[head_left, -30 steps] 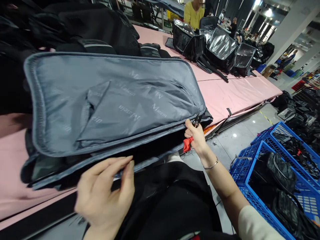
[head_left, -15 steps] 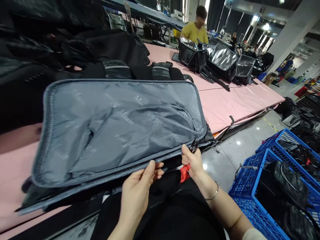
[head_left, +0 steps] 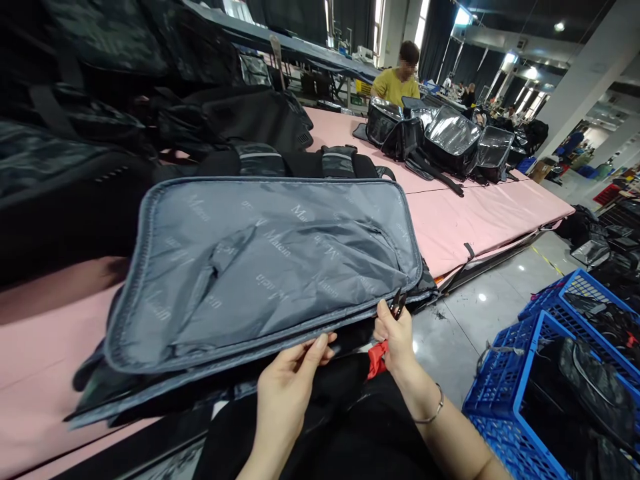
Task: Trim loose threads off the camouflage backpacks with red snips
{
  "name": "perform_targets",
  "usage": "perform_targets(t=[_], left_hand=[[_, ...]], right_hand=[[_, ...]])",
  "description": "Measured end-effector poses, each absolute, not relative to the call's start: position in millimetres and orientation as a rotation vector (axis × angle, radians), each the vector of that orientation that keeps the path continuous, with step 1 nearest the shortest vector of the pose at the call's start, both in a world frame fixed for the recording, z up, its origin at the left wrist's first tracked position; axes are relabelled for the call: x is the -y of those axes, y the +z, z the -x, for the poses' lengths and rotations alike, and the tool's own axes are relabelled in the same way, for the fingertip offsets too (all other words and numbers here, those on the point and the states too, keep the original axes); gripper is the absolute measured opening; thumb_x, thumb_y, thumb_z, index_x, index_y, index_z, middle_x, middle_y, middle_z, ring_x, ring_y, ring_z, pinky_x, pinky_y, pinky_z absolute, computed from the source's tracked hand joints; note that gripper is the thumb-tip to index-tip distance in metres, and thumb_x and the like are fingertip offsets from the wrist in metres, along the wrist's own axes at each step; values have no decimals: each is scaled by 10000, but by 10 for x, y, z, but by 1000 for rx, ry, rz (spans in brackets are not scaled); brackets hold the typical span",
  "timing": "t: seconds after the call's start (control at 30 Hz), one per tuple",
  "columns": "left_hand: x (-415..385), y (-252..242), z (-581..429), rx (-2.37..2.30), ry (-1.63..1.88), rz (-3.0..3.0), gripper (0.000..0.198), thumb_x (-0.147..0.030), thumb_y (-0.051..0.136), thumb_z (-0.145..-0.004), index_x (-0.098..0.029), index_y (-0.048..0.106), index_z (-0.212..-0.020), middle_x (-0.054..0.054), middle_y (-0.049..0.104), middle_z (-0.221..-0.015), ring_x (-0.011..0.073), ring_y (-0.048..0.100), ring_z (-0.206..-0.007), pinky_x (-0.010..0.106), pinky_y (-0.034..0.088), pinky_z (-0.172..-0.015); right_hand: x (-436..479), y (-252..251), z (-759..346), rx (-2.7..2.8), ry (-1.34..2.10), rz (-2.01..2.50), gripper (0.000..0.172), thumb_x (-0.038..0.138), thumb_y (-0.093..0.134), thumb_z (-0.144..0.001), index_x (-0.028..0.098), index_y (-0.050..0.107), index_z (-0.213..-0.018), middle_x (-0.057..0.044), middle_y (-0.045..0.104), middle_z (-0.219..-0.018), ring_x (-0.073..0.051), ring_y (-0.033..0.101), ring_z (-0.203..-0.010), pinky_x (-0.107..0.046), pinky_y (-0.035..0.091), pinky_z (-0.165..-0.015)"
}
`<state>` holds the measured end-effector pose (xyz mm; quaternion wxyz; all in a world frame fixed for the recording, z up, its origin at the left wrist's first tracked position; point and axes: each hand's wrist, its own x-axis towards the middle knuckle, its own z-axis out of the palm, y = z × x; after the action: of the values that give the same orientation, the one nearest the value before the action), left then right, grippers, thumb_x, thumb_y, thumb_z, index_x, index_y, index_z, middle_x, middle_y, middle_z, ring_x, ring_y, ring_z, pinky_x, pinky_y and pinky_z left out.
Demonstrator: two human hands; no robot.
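Observation:
A large bag lies open on the pink table, its grey printed lining panel facing up. My left hand pinches the near edge of that panel between thumb and fingers. My right hand is closed on small black thread snips with a red handle part, their tip at the panel's right near corner. Black fabric lies across my lap below both hands.
Black bags are piled at the back left. Further along the table stand several open bags with silver lining, with a person in a yellow shirt behind them. Blue crates holding black parts stand on the floor at right.
My left hand came up from my lap and took hold of the grey panel's near edge. The view shifted so the bag sits lower and further right; my right hand stays at the corner.

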<state>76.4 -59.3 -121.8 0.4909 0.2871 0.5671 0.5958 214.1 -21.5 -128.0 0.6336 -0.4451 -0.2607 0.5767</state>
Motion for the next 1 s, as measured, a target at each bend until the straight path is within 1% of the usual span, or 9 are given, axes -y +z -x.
perform_targets(t=[0.2,0.27,0.33,0.43,0.5,0.53,0.7,0.8,1.0], left_hand=[[574,-1185,-731,-1364,1480,-615,466,-575,845,-490,-157,691,-626,75,722,-701,177,630,-620,301,540,-591],[547,-1166,-723,-1364,1471,-594,472,-581,839,-496,-148,686,-606,85,713,-677,189,636,-615,316,547,-586],[531,-1150,-716,-1367,1467,-585,469,-573,838,-504,-142,694,-620,84,707,-666,188,631,-597,320,549,-580],[535,-1134,-702,-1359,1455,-581,480,-575,844,-490,-138,698,-625,87,709,-672,184,626,-586,315,547,-577],[550,-1129,-687,-1343,1444,-582,501,-602,841,-474,-144,697,-618,91,717,-690,193,632,-598,325,550,-586],[557,-1129,-678,-1333,1442,-583,513,-623,834,-469,-151,694,-612,89,718,-695,199,636,-604,333,554,-594],[576,-1156,-629,-1309,1438,-588,553,-687,813,-446,-174,682,-603,60,692,-639,221,644,-628,368,563,-638],[573,-1185,-615,-1318,1430,-571,563,-682,829,-412,-172,684,-602,46,671,-600,219,641,-620,356,557,-636],[567,-1207,-613,-1309,1426,-525,554,-656,852,-389,-174,682,-603,45,682,-624,198,636,-628,319,550,-647]], right_hand=[[201,-1271,-2184,610,1329,1019,582,574,800,-636,232,329,-637,147,249,-475,-24,171,-397,-182,155,-381],[225,-1281,-2199,641,1292,1071,544,598,780,-645,225,384,-660,132,309,-500,-31,200,-406,-186,186,-387],[298,-1293,-2208,730,1230,1158,500,625,738,-676,213,454,-692,94,417,-554,-47,280,-429,-195,250,-407],[503,-1290,-2190,998,1135,1259,358,564,596,-839,208,578,-817,19,569,-718,-110,510,-609,-236,423,-574],[651,-1262,-2151,1208,1095,1297,244,441,500,-927,232,623,-953,-4,621,-835,-146,582,-783,-274,455,-732],[710,-1239,-2125,1306,1078,1317,212,386,484,-938,242,632,-984,-5,632,-856,-155,589,-810,-282,450,-754],[777,-1106,-2010,1623,916,1356,110,293,571,-881,228,660,-883,-1,635,-750,-164,566,-675,-269,399,-627],[734,-1072,-1989,1679,855,1330,120,297,565,-888,229,657,-925,-12,659,-763,-172,587,-667,-272,402,-628],[714,-1118,-2004,1757,680,1403,166,331,514,-914,206,622,-894,-51,662,-756,-211,621,-679,-291,410,-624]])
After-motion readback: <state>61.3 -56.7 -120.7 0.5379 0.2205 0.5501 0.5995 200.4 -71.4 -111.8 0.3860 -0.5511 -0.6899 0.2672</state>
